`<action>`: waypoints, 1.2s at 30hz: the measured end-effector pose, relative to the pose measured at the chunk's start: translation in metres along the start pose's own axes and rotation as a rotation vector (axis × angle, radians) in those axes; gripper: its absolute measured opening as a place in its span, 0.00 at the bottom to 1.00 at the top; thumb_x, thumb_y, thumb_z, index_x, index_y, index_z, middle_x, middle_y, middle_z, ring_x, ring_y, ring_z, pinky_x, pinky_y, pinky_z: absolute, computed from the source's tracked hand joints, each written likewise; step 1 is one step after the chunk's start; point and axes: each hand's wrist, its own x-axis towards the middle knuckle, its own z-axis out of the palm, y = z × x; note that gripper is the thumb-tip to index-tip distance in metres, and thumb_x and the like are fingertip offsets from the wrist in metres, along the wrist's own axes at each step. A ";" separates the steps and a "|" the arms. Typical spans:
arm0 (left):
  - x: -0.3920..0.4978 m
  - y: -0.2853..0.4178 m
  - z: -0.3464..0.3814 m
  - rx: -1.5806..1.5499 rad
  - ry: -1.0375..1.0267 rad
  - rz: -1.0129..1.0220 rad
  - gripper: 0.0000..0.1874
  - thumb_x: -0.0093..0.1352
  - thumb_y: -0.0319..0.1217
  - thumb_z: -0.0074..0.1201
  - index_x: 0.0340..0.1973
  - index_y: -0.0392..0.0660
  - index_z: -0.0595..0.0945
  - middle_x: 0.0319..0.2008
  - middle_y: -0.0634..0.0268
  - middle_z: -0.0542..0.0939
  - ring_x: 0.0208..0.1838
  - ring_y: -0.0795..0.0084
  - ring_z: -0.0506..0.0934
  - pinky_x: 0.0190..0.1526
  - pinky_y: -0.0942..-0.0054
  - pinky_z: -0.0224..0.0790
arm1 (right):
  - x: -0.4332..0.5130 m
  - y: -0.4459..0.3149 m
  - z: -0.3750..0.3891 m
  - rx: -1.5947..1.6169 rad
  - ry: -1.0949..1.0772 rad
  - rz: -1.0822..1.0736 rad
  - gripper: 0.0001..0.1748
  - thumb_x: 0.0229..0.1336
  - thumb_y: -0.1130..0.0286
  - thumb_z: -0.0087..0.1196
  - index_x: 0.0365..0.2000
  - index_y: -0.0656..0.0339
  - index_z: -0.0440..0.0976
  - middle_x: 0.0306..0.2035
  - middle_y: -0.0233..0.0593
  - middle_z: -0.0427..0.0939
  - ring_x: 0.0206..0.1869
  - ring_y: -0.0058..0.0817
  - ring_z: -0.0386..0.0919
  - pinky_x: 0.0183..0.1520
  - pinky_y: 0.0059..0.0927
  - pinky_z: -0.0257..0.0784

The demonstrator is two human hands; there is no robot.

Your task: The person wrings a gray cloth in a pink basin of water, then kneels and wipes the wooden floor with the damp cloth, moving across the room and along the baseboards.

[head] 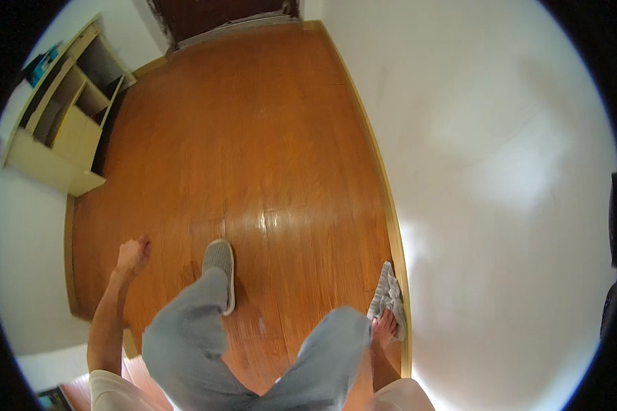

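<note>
My right hand (384, 327) is low at the right, on a grey-and-white striped cloth (388, 290). The crumpled cloth lies against the wooden baseboard (379, 146), where the wall meets the floor. My fingers press into its near end, while its far end tapers to a point. Away to the left, my left hand (134, 254) is curled into a fist over the wooden floor (267, 133), with no object visible in it. Between the hands are my bent knees in grey trousers (185, 323) and one foot in a grey ribbed slipper (219, 259).
A cream shelf cabinet (77, 126) with open compartments stands along the left wall, a blue item (45, 64) on its top. At the far end is a dark door (221, 18) with a worn lower edge. A white wall (473, 154) rises close on the right.
</note>
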 end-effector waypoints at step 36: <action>0.170 0.103 0.169 -0.529 0.430 0.178 0.07 0.78 0.28 0.49 0.46 0.38 0.76 0.36 0.46 0.80 0.38 0.47 0.79 0.42 0.57 0.74 | -0.099 0.002 -0.096 0.027 -0.163 0.472 0.42 0.59 0.79 0.43 0.74 0.65 0.46 0.76 0.61 0.43 0.77 0.62 0.41 0.77 0.54 0.40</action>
